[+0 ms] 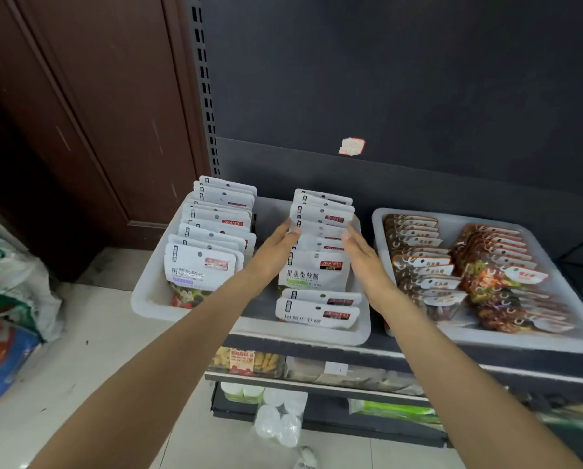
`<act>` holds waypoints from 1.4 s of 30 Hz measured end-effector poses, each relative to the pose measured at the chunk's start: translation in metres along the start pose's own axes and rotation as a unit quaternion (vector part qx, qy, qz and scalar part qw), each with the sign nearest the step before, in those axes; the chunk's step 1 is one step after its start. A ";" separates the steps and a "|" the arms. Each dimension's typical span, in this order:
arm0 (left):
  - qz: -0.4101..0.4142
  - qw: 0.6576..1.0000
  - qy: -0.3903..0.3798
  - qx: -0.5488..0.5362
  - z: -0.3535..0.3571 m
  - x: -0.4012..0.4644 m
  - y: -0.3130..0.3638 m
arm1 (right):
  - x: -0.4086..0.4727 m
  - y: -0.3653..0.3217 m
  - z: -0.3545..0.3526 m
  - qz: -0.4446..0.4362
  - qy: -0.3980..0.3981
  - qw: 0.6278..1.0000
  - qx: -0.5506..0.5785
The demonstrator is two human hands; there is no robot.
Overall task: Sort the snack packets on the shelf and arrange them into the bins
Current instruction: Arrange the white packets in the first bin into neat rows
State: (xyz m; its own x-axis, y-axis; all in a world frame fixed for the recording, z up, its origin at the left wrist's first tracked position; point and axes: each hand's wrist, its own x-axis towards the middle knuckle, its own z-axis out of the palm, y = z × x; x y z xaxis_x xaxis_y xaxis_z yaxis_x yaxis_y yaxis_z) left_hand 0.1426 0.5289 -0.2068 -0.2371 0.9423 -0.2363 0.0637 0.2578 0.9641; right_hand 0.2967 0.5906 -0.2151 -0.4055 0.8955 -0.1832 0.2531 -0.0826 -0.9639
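A white bin [141, 299] on the shelf holds two rows of white snack packets. The left row [212, 238] stands upright. My left hand [276, 247] and my right hand [362, 255] flank the right row [320, 231], flat against its two sides with fingers extended. A packet with green print [313, 272] stands tilted between my wrists. Two more white packets [317, 311] lie in front of it. A second white bin [553, 336] to the right holds rows of dark red and orange packets [422, 258].
A dark back panel [401, 79] with a small price sticker rises behind the bins. Lower shelves [317, 370] carry other snacks and white cups. A brown door [97, 113] and stuffed sacks [9, 292] stand on the left, over a pale tiled floor.
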 end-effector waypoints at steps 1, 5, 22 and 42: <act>-0.006 1.000 -0.007 -0.023 0.002 -0.008 -0.002 | -0.008 0.001 0.003 -0.003 0.002 1.000 0.004; 0.000 0.998 -0.030 -0.060 0.007 -0.035 -0.020 | -0.041 0.014 0.014 -0.021 0.037 0.999 0.030; -0.020 0.997 0.009 -0.076 0.008 -0.045 -0.032 | -0.061 0.004 0.018 -0.048 0.120 0.992 -0.012; 0.064 0.947 -0.094 0.299 -0.011 0.007 -0.004 | 0.036 -0.001 -0.027 -0.047 0.036 0.974 -0.220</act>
State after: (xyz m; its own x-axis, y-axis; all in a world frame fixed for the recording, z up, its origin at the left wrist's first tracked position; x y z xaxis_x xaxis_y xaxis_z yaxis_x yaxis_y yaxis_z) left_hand 0.1296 0.5321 -0.2107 -0.0165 0.9809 -0.1940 0.6316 0.1606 0.7585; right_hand 0.3056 0.6351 -0.2156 -0.3875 0.9193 -0.0688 0.5760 0.1832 -0.7967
